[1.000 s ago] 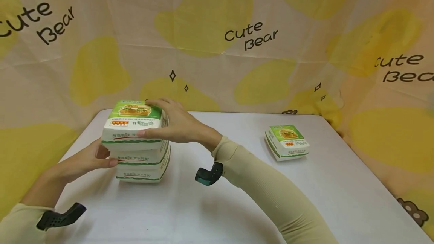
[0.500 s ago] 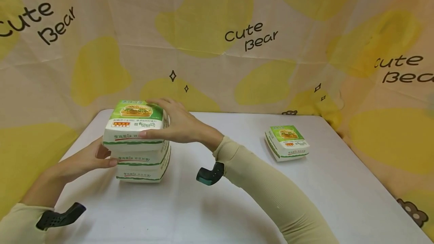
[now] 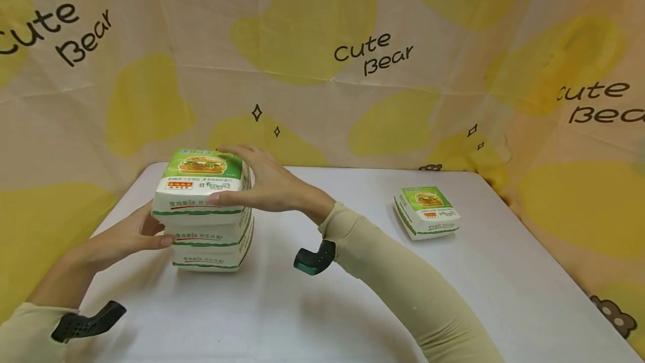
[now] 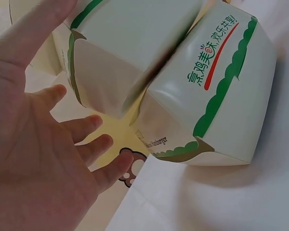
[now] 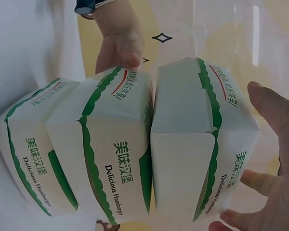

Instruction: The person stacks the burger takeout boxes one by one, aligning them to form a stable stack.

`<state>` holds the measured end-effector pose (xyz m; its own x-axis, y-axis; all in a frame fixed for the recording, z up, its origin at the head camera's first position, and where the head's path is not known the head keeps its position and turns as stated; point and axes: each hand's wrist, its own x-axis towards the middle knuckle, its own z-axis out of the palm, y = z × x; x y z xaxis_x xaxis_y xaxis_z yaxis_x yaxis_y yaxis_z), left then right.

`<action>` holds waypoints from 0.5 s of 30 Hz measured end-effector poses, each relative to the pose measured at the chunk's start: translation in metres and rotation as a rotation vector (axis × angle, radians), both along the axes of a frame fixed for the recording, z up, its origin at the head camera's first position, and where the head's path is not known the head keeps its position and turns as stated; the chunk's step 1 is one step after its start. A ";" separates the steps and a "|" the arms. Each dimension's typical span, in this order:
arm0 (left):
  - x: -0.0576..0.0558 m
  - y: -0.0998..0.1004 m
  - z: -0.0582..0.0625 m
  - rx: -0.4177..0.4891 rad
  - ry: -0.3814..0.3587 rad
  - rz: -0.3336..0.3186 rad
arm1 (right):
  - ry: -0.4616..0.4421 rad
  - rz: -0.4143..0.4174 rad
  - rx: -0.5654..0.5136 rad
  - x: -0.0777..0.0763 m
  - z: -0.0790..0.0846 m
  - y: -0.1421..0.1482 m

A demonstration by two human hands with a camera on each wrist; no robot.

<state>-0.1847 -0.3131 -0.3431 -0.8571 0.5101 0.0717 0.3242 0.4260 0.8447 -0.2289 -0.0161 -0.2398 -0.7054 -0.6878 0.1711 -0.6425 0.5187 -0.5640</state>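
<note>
Three white-and-green hamburger boxes stand stacked at the table's left: the top box, the middle box and the bottom box. My right hand spans the top box, its thumb before the front face and its fingers toward the back. In the right wrist view, a gap shows between that thumb and the top box. Beside the stack's left side is my left hand, its thumb by the middle box. Its fingers are spread and apart from the middle box in the left wrist view.
Another hamburger box sits alone at the right on the white table. Behind the table hangs a yellow-patterned cloth with bear lettering. A black device is worn on each wrist.
The top box has shifted very slightly right since a second ago. My right hand and wrist have drifted a little to the right. My left hand has hardly moved.
</note>
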 end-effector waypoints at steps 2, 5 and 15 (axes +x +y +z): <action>0.001 0.000 0.002 -0.008 0.013 0.010 | -0.003 0.002 -0.014 -0.001 0.001 0.002; 0.000 -0.001 0.004 0.010 0.008 0.011 | -0.006 -0.002 -0.028 -0.001 0.001 0.005; 0.000 -0.019 0.017 0.200 0.074 -0.098 | -0.047 -0.019 -0.116 0.004 -0.004 0.033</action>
<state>-0.1844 -0.3326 -0.3260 -0.7926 0.5603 0.2405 0.4201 0.2161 0.8814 -0.2246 0.0165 -0.2435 -0.7275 -0.6515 0.2152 -0.6046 0.4604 -0.6500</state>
